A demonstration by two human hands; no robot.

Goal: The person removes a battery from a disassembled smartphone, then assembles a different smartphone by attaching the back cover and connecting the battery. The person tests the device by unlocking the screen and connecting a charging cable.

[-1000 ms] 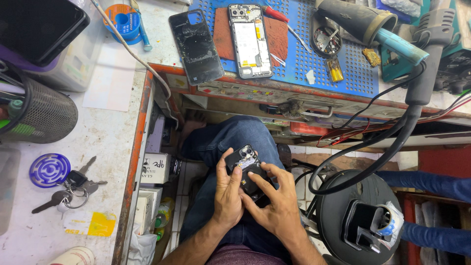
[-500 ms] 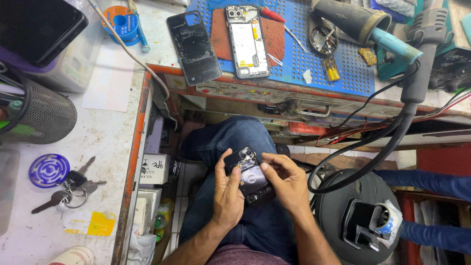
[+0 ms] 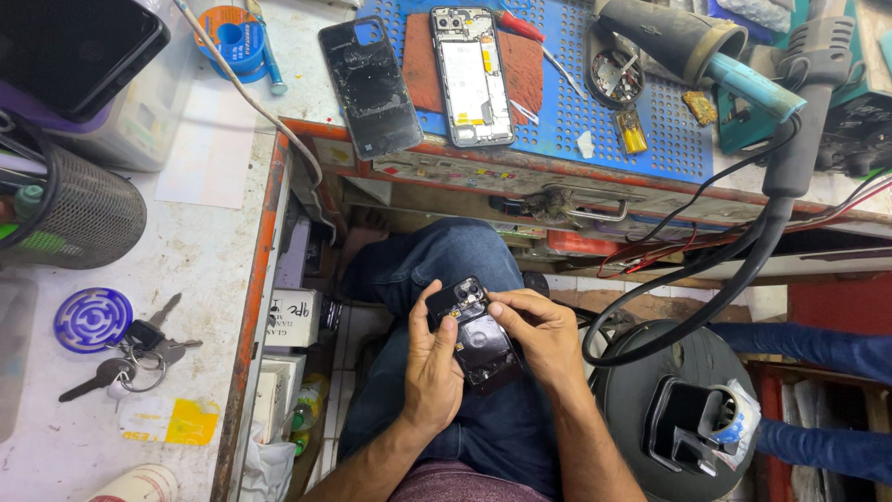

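**Tight over the lap, open on the white top**

We see both hands hemmed in low: the bench edge (image 3: 557, 181) overhangs ahead, the black hose (image 3: 734, 270) and round stool (image 3: 669, 400) crowd the right, stacked boxes (image 3: 293, 316) the left. Bare white counter (image 3: 204, 251) lies open between the mesh cup (image 3: 79, 218) and keys (image 3: 130, 349).

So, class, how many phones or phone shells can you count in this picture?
3. One dark phone body is held over the lap by the left hand and right hand. An opened phone and a black back cover lie on the bench. Clutter may hide more.
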